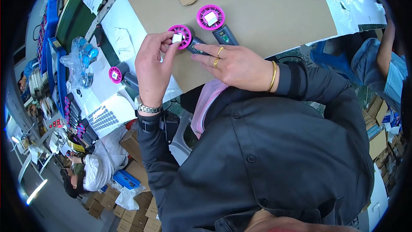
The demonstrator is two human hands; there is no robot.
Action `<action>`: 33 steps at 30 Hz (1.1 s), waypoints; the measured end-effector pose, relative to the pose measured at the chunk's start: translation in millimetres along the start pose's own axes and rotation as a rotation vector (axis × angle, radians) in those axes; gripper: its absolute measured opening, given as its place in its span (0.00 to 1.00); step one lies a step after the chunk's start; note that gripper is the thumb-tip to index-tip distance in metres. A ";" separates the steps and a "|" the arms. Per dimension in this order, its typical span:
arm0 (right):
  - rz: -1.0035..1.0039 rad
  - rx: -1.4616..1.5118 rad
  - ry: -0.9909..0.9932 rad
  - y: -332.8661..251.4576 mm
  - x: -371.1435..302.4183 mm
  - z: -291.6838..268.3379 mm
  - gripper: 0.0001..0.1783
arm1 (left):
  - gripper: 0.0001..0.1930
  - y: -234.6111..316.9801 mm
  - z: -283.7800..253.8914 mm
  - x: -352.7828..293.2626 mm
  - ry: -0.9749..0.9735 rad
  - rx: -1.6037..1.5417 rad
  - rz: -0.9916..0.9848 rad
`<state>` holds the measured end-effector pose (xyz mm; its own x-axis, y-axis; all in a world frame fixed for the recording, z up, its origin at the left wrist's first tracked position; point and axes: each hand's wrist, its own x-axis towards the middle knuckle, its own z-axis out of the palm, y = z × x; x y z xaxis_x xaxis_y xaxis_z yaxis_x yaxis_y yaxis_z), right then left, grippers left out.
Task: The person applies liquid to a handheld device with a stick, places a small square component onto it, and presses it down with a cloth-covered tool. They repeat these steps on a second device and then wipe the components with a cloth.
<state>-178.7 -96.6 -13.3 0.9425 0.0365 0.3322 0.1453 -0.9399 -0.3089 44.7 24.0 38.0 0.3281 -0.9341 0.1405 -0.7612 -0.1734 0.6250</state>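
While the right hand (242, 68) lays outstretched fingers on the grey handle (197, 41), seemingly to steady it, the left hand (153, 63) pinches a white square (177, 38) at the pink fan head (189, 35) over brown cardboard (274, 13).

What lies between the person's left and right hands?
In the head view, a fan-like device: the left hand pinches a white square at its pink ring, and the right hand has fingertips at its dark handle.
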 end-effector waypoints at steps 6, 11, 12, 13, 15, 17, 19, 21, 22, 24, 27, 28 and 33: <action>0.000 -0.014 0.001 -2.0 -0.4 1.9 0.19 | 0.12 10.9 0.1 2.0 -0.072 -0.038 -0.042; 0.001 -0.019 0.012 -1.5 -1.2 1.3 0.19 | 0.11 2.3 0.0 6.0 -0.087 0.159 0.267; -0.006 -0.018 0.007 -0.6 -1.5 1.7 0.19 | 0.11 2.6 0.5 5.8 -0.098 0.019 0.091; -0.014 -0.016 0.002 -0.1 -1.8 1.9 0.20 | 0.12 2.5 0.9 5.9 -0.106 -0.120 -0.086; -0.017 -0.018 -0.006 1.4 -1.5 1.4 0.20 | 0.12 -0.2 0.0 12.3 -0.129 -0.045 0.047; -0.021 -0.030 -0.018 1.7 -1.1 1.0 0.20 | 0.13 -2.7 -3.8 18.5 -0.172 0.107 0.323; -0.020 -0.034 -0.017 1.2 -0.6 1.4 0.19 | 0.13 -2.8 -11.4 19.9 -0.180 0.222 0.424; -0.015 -0.044 -0.008 1.3 -0.1 1.6 0.19 | 0.13 -2.6 -17.0 20.9 -0.199 0.457 0.631; -0.016 -0.045 -0.007 0.8 -0.9 1.2 0.19 | 0.13 -3.5 -15.8 19.1 -0.198 0.458 0.631; -0.011 -0.054 -0.011 -1.9 -3.1 0.0 0.19 | 0.13 -9.7 -7.7 9.9 -0.123 0.148 0.427; 0.000 -0.057 -0.011 -3.2 -1.5 0.4 0.19 | 0.14 -14.1 6.9 -4.9 -0.022 -0.032 0.246; 0.001 -0.054 -0.015 -3.0 -1.0 0.7 0.19 | 0.14 -13.7 12.5 -10.1 0.045 -0.059 0.162; -0.009 -0.058 -0.046 -1.8 -0.2 -2.0 0.19 | 0.14 -4.5 33.8 -15.1 0.234 -0.308 -0.123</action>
<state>-179.8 -95.6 -11.0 0.9542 0.0590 0.2933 0.1371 -0.9576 -0.2532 24.4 28.4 7.1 0.5518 -0.8097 0.1997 -0.5172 -0.1445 0.8436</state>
